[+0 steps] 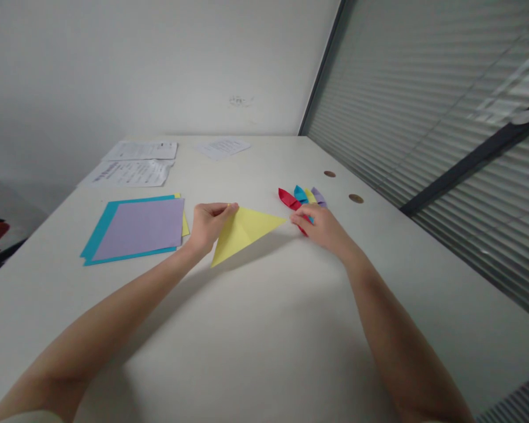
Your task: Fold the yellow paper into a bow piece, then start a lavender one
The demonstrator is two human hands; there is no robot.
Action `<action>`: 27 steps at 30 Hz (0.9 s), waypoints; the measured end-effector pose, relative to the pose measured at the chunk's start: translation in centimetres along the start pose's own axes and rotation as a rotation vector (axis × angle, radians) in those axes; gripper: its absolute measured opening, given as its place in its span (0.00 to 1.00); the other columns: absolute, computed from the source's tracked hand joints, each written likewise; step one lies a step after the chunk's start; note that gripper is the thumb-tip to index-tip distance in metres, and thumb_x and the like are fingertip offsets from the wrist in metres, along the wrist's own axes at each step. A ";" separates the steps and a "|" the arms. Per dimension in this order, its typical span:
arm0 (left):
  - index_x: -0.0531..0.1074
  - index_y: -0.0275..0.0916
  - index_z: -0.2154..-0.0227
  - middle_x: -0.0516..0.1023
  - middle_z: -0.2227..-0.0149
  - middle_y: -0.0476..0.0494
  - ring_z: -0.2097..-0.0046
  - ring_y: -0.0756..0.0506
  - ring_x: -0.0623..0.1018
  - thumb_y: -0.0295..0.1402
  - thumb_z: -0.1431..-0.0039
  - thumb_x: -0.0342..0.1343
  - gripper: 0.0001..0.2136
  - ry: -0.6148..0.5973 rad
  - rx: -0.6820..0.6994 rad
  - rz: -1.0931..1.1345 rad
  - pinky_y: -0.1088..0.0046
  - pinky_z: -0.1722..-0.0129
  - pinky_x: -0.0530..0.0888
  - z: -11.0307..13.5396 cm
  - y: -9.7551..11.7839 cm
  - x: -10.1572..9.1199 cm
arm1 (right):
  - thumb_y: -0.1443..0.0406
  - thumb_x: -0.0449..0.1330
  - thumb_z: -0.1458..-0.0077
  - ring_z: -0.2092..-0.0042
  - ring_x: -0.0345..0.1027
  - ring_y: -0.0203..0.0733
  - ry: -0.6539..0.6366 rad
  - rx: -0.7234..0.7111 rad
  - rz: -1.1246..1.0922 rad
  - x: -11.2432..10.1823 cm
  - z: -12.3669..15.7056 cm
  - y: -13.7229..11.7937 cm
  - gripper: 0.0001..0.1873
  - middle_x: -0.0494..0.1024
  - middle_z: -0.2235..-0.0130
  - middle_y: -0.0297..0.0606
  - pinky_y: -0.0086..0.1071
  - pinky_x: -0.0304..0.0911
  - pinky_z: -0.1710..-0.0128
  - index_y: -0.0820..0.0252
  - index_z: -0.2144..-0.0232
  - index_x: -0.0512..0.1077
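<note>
A yellow paper sheet (249, 229), folded into a triangle, is raised above the white table. My left hand (209, 223) pinches its upper left corner between thumb and fingers. Close to the triangle's right tip is my right hand (320, 226), with thumb and fingertips together and a narrow gap between them and the paper; nothing shows in its grip. Partly hidden behind that hand lie folded paper pieces: a red one (288, 198), a blue one (300, 194), a yellow one (310, 195) and a purple one (318, 197).
Left of my left hand, a purple sheet (141, 229) lies on blue paper (99, 232), with a yellow edge (185, 226) sticking out. Printed papers (132, 172) rest farther back. Two round holes (356, 198) pierce the tabletop near the blinds (445, 117) on the right.
</note>
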State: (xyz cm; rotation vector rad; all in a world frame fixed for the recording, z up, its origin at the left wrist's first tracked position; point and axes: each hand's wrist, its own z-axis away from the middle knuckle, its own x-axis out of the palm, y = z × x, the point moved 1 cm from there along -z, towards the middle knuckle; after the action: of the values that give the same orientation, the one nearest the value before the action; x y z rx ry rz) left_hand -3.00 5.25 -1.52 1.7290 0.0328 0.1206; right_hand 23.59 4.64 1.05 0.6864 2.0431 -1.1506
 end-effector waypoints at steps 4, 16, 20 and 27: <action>0.80 0.37 0.76 0.78 0.76 0.47 0.74 0.49 0.73 0.44 0.57 0.66 0.14 0.021 0.042 0.033 0.75 0.76 0.67 -0.3 -0.1 -0.3 | 0.58 0.57 0.44 0.65 0.71 0.44 0.128 0.101 -0.051 -1.6 0.1 1.3 0.12 0.79 0.69 0.38 0.40 0.65 0.61 0.59 0.73 0.75; 0.81 0.37 0.74 0.80 0.73 0.45 0.73 0.48 0.75 0.46 0.55 0.66 0.15 -0.144 -0.003 -0.007 0.75 0.75 0.70 1.0 -0.1 0.9 | 0.56 0.62 0.47 0.64 0.72 0.42 -0.182 0.031 -0.261 0.7 0.3 -2.6 0.12 0.81 0.68 0.38 0.37 0.66 0.61 0.58 0.71 0.78; 0.81 0.37 0.74 0.82 0.71 0.43 0.70 0.47 0.77 0.47 0.58 0.68 0.17 -0.096 0.050 0.021 0.73 0.70 0.73 0.7 0.1 0.7 | 0.57 0.62 0.48 0.68 0.70 0.39 -0.132 0.058 -0.275 0.0 0.4 -2.2 0.11 0.79 0.72 0.35 0.35 0.65 0.65 0.59 0.74 0.77; 0.82 0.37 0.69 0.83 0.66 0.40 0.65 0.45 0.79 0.46 0.58 0.68 0.17 -0.036 0.067 0.095 0.69 0.63 0.75 0.2 -0.6 0.4 | 0.58 0.65 0.50 0.68 0.70 0.39 0.058 -0.008 -0.295 -0.8 0.5 -2.6 0.09 0.78 0.72 0.34 0.35 0.65 0.66 0.57 0.75 0.77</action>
State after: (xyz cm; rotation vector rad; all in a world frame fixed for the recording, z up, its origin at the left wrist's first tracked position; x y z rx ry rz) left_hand -2.54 5.17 -2.10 1.7997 -0.0726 0.1606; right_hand 22.36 2.84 2.80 0.4268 2.2505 -1.2981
